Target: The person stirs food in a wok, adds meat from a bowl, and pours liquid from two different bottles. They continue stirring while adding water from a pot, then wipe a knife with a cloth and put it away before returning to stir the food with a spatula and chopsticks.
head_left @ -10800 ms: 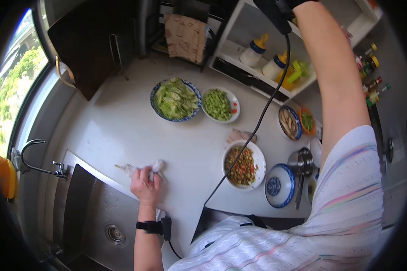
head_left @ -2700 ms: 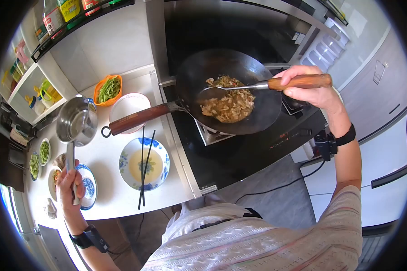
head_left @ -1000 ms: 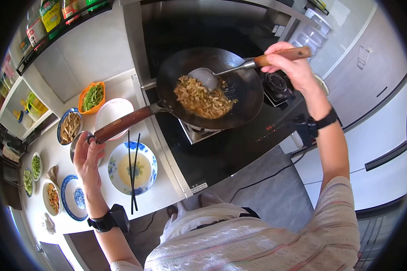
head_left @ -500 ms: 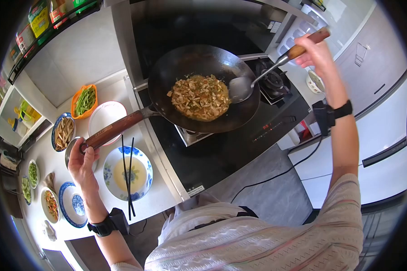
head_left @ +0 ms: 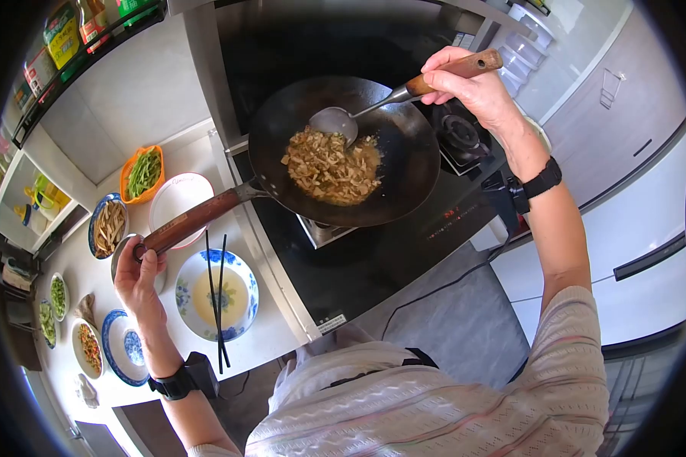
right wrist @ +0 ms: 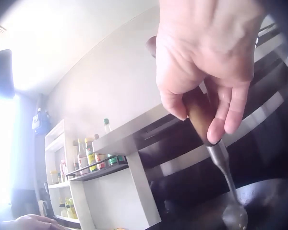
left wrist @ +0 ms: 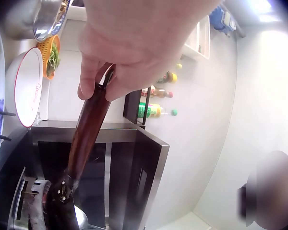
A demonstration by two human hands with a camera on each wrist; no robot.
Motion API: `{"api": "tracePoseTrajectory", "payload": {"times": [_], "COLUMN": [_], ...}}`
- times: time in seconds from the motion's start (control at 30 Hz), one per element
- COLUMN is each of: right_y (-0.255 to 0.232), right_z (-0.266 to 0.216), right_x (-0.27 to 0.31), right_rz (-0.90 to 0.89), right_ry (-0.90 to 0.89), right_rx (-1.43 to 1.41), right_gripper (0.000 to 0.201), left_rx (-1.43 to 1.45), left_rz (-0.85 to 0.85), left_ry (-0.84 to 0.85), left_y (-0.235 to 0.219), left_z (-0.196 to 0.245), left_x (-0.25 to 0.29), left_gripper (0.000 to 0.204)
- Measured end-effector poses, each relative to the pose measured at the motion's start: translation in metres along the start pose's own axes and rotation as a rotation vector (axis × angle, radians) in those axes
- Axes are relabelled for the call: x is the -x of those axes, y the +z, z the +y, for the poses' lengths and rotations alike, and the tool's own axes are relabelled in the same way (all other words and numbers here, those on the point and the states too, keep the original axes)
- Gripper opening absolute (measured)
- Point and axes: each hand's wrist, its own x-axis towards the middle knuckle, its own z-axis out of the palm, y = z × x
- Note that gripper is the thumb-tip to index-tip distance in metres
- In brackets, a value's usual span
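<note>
In the head view my left hand (head_left: 141,286) grips the end of the wok's long wooden handle (head_left: 198,221). The left wrist view shows thumb and fingers around that handle (left wrist: 89,129) near its tip. My right hand (head_left: 472,87) holds the wooden grip of a wok spatula (head_left: 333,122), its metal head at the far edge of the food. Chopped brown food (head_left: 331,167) lies in the middle of the dark wok (head_left: 411,175) on the stove. In the right wrist view the fingers pinch the spatula's wooden grip (right wrist: 199,115).
Left of the stove stand a blue-flowered bowl (head_left: 248,305) of pale liquid with black chopsticks (head_left: 215,305) across it, a white bowl (head_left: 179,194) and an orange basket (head_left: 133,183). A saucepan (head_left: 118,263) sits partly behind my left hand. A second burner (head_left: 461,133) is right of the wok.
My left hand has let go of the saucepan and taken the wok handle. My right hand has swung the spatula from the food's right side to its far left edge.
</note>
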Motion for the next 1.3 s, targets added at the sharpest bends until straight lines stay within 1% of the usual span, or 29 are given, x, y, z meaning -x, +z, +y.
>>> {"api": "tracePoseTrajectory", "payload": {"times": [0.03, 0.1, 0.2, 0.23, 0.27, 0.33, 0.37, 0.43, 0.47, 0.53, 0.57, 0.6, 0.67, 0.7, 0.77, 0.8, 0.87, 0.9, 0.93, 1.0, 1.03, 1.13, 1.17, 1.2, 1.27, 1.3], "right_y": [0.000, 0.001, 0.012, 0.014, 0.015, 0.010, 0.009, 0.006, 0.009, 0.008, 0.005, 0.001, 0.006, 0.008, 0.011, 0.013, 0.015, 0.015, 0.016, 0.018, 0.018, 0.012, 0.007, 0.000, -0.013, -0.016], "right_z": [0.000, 0.001, 0.012, 0.011, 0.009, 0.000, -0.006, -0.019, -0.023, -0.035, -0.038, -0.040, -0.046, -0.045, -0.037, -0.035, -0.033, -0.032, -0.029, -0.022, -0.019, -0.016, -0.019, -0.027, -0.043, -0.049], "right_x": [-0.001, -0.004, 0.004, 0.010, 0.015, 0.023, 0.022, 0.022, 0.017, 0.009, 0.001, -0.006, -0.014, -0.019, -0.028, -0.030, -0.035, -0.038, -0.041, -0.046, -0.048, -0.045, -0.042, -0.038, -0.031, -0.028], "right_rz": [-0.003, 0.003, -0.034, -0.098, -0.156, -0.251, -0.251, -0.262, -0.214, -0.127, -0.137, -0.149, -0.168, -0.166, -0.188, -0.190, -0.097, -0.057, -0.060, -0.023, -0.018, -0.027, -0.051, -0.053, -0.271, -0.361], "right_ry": [-0.001, -0.183, -0.200, -0.133, -0.119, -0.179, -0.178, -0.222, -0.306, -0.176, -0.195, -0.141, -0.071, -0.072, 0.025, 0.022, 0.002, 0.021, 0.023, 0.083, 0.114, 0.112, 0.101, 0.102, 0.010, -0.042], "right_rx": [0.000, 0.186, 0.180, 0.123, 0.094, 0.088, 0.087, 0.225, 0.265, 0.102, 0.022, -0.051, -0.090, -0.089, 0.048, 0.049, 0.036, -0.001, -0.001, -0.088, -0.057, -0.017, -0.081, -0.080, -0.110, -0.072], "right_gripper": [0.013, 0.014, 0.014, 0.011, 0.012, 0.011, 0.011, 0.009, 0.009, 0.011, 0.014, 0.016, 0.021, 0.021, 0.022, 0.022, 0.025, 0.026, 0.026, 0.026, 0.025, 0.025, 0.024, 0.024, 0.023, 0.019], "left_rx": [-0.010, -0.019, -0.020, -0.037, -0.054, -0.046, -0.034, -0.021, -0.009, -0.010, -0.008, -0.009, -0.011, -0.010, -0.037, -0.037, -0.044, -0.044, -0.036, -0.028, -0.032, -0.031, -0.028, -0.027, -0.063, -0.064], "left_rz": [-0.008, -0.012, -0.017, -0.002, 0.012, 0.007, -0.005, 0.001, 0.007, -0.002, -0.009, -0.012, 0.002, 0.001, 0.008, 0.011, -0.009, -0.005, 0.000, 0.002, 0.003, 0.002, 0.004, 0.005, 0.006, 0.001], "left_ry": [0.011, 0.022, 0.028, 0.019, 0.007, 0.013, 0.024, 0.020, 0.016, 0.017, 0.016, 0.015, -0.001, 0.000, 0.021, 0.022, 0.021, 0.020, 0.012, 0.002, 0.002, 0.001, -0.001, -0.002, 0.018, 0.014], "left_y": [0.000, -0.001, 0.000, 0.002, 0.002, 0.001, 0.001, 0.002, 0.003, 0.002, 0.001, 0.002, 0.002, 0.003, 0.003, 0.002, 0.001, 0.001, 0.004, 0.005, 0.005, 0.004, 0.004, 0.004, 0.002, 0.001], "left_z": [-0.001, -0.002, -0.001, 0.001, 0.002, 0.000, 0.000, 0.001, 0.001, 0.001, 0.001, 0.001, 0.002, 0.002, 0.001, 0.001, 0.000, 0.001, 0.004, 0.005, 0.004, 0.004, 0.003, 0.002, 0.001, 0.000], "left_x": [0.000, 0.001, 0.000, 0.001, 0.002, 0.001, 0.001, 0.001, 0.002, 0.001, 0.001, 0.001, 0.001, 0.001, 0.002, 0.002, 0.001, 0.002, 0.003, 0.003, 0.003, 0.002, 0.002, 0.002, 0.002, 0.002], "left_gripper": [0.035, 0.035, 0.034, 0.034, 0.034, 0.034, 0.034, 0.035, 0.035, 0.035, 0.036, 0.036, 0.035, 0.035, 0.034, 0.034, 0.034, 0.034, 0.034, 0.034, 0.034, 0.035, 0.035, 0.035, 0.035, 0.035]}}
